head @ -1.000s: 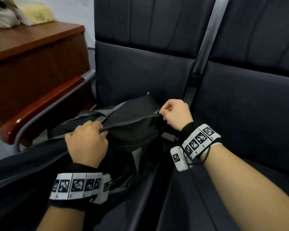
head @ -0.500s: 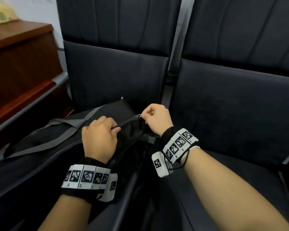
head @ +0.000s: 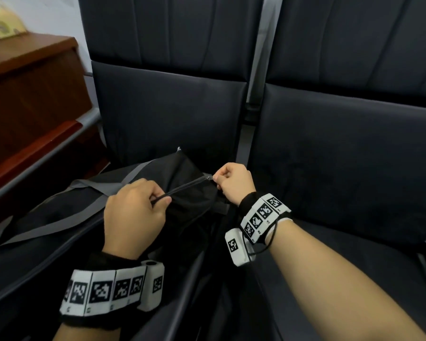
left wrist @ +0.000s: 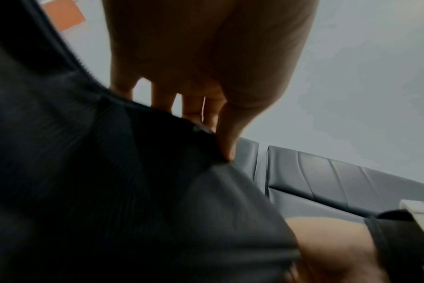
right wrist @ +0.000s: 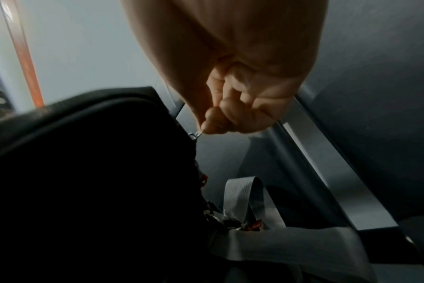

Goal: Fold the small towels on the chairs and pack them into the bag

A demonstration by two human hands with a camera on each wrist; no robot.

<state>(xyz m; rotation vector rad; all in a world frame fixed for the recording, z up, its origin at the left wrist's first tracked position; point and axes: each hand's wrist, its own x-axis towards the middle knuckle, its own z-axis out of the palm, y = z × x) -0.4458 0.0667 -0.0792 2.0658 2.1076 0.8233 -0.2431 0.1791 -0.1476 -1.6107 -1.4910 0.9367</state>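
A black bag (head: 190,210) with grey straps lies on the left dark chair seat. Its zipper line (head: 182,188) runs taut between my two hands. My left hand (head: 135,207) grips the bag's zipper edge, fingers curled round the fabric (left wrist: 157,153). My right hand (head: 231,180) pinches the small metal zipper pull (head: 209,178) at the bag's right end; the right wrist view shows the pull (right wrist: 195,135) between thumb and forefinger. No towels are visible in any view; the bag's inside is hidden.
Two dark padded chairs (head: 342,156) stand side by side with a grey gap strip (head: 263,57) between them. A wooden armrest (head: 32,153) and wooden cabinet (head: 30,77) lie to the left. A grey strap loop (right wrist: 249,193) hangs at the bag's right end.
My left hand has slid along the zipper toward the right hand, so the span between them is shorter. The view shifted sideways. Both hands keep their hold.
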